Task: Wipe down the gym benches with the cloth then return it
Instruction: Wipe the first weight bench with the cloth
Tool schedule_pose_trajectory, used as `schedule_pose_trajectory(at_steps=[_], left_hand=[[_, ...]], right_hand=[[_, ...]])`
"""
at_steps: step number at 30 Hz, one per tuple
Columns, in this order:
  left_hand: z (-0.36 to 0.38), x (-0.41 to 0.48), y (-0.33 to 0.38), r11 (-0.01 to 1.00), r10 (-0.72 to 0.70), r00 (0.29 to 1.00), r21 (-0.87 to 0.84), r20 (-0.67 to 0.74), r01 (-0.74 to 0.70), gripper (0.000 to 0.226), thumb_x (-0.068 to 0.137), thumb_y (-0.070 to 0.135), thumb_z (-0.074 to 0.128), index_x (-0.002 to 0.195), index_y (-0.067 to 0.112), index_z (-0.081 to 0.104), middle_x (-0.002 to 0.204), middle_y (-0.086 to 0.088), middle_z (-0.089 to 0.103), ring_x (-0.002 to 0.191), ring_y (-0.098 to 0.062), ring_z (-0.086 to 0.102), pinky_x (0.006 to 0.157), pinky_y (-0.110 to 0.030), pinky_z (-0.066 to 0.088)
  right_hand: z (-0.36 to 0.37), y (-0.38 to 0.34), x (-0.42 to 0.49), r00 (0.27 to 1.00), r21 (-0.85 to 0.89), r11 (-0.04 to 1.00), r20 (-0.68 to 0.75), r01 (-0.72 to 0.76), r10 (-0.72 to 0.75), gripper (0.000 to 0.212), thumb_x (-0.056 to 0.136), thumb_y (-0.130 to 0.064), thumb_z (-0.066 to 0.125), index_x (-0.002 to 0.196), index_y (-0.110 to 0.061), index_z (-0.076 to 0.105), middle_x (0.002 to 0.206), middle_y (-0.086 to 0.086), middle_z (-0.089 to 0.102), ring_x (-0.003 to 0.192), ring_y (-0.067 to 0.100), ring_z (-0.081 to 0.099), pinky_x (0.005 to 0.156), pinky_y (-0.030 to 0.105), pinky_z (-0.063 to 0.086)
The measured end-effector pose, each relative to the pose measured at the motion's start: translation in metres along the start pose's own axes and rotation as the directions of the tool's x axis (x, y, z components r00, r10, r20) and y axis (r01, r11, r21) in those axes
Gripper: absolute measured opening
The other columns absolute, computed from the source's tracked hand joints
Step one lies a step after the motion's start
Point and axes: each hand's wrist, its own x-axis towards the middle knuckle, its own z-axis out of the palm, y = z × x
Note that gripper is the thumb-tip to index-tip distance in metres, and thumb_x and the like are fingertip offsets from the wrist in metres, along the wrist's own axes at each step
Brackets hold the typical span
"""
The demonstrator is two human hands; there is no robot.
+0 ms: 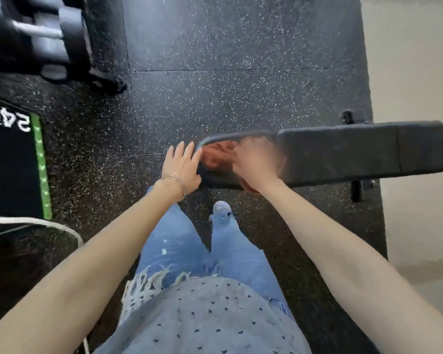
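A black padded gym bench (356, 152) runs from the centre to the right edge, its rounded seat end pointing left. An orange cloth (216, 154) lies bunched on that seat end. My right hand (253, 160) presses down on the cloth and is blurred by motion. At the left tip of the seat rests my left hand (183, 166), fingers spread, a thin bracelet on the wrist, holding nothing.
Speckled black rubber floor (215, 60) surrounds the bench. A black dumbbell rack (36, 37) stands at the top left. A black box with a green stripe (13, 162) sits at the left, a white cable (49, 223) below it. Pale flooring (414, 72) lies to the right.
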Motion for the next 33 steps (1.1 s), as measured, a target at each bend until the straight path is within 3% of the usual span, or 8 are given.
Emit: schedule_pose_trajectory(at_steps=[6,12,16,21,24,28,33], left_hand=[[0.031,0.001,0.032,0.96,-0.211,0.976,-0.178,0.049,0.216,0.072,0.09,0.04,0.048,0.15,0.017,0.014,0.158,-0.01,0.015,0.144,-0.031,0.013,0.117,-0.046,0.015],[0.078,0.03,0.034,0.903,-0.292,0.951,-0.298,0.102,0.31,0.077,0.089,0.04,0.052,0.149,0.012,0.015,0.156,-0.012,0.02,0.142,-0.032,0.019,0.116,-0.046,0.019],[0.11,0.068,0.024,0.895,-0.303,0.95,-0.318,0.075,0.311,0.083,0.087,0.044,0.055,0.149,0.009,0.013,0.156,-0.013,0.02,0.142,-0.032,0.02,0.116,-0.045,0.019],[0.146,0.098,0.008,0.913,-0.28,0.96,-0.311,-0.006,0.264,0.087,0.085,0.046,0.058,0.149,0.009,0.012,0.156,-0.012,0.02,0.142,-0.031,0.019,0.117,-0.045,0.017],[0.159,0.11,-0.002,0.931,-0.245,0.969,-0.287,-0.028,0.227,0.089,0.085,0.049,0.058,0.149,0.009,0.012,0.156,-0.012,0.02,0.142,-0.031,0.019,0.117,-0.045,0.017],[0.164,0.111,-0.018,0.924,-0.241,0.968,-0.322,-0.07,0.207,0.091,0.083,0.051,0.06,0.15,0.01,0.014,0.156,-0.011,0.021,0.142,-0.031,0.019,0.117,-0.048,0.016],[0.158,0.111,-0.022,0.941,-0.171,0.976,-0.317,-0.135,0.121,0.092,0.08,0.052,0.062,0.149,0.011,0.017,0.155,-0.009,0.024,0.141,-0.031,0.022,0.116,-0.05,0.014]], right_hand=[[0.035,0.017,0.011,0.993,0.032,0.992,0.007,0.121,-0.121,0.04,0.09,-0.038,0.048,0.124,-0.016,0.05,0.131,0.014,0.044,0.121,0.038,0.036,0.097,0.057,0.031],[0.082,0.01,0.048,0.997,0.068,0.995,-0.011,0.08,-0.079,0.041,0.092,-0.037,0.046,0.128,-0.016,0.046,0.134,0.016,0.042,0.124,0.038,0.035,0.097,0.055,0.031],[0.117,-0.005,0.09,0.999,0.12,0.992,-0.042,0.026,-0.021,0.042,0.093,-0.04,0.045,0.133,-0.025,0.043,0.135,0.015,0.04,0.124,0.039,0.034,0.097,0.054,0.032],[0.167,-0.051,0.112,0.995,0.277,0.956,0.067,-0.094,0.078,0.053,0.095,-0.05,0.041,0.144,-0.045,0.021,0.14,0.013,0.033,0.123,0.037,0.032,0.096,0.054,0.034],[0.187,-0.061,0.102,0.984,0.316,0.938,-0.057,-0.14,0.166,0.051,0.093,-0.053,0.039,0.142,-0.044,0.029,0.132,0.009,0.04,0.113,0.031,0.038,0.089,0.046,0.039],[0.194,-0.047,0.106,0.984,0.276,0.961,-0.16,-0.027,0.073,0.048,0.09,-0.053,0.039,0.136,-0.04,0.041,0.122,0.007,0.047,0.107,0.029,0.042,0.083,0.039,0.038],[0.178,-0.03,0.158,0.981,0.183,0.983,-0.191,-0.002,0.038,0.046,0.088,-0.053,0.036,0.132,-0.041,0.045,0.124,0.006,0.048,0.112,0.03,0.043,0.085,0.04,0.035]])
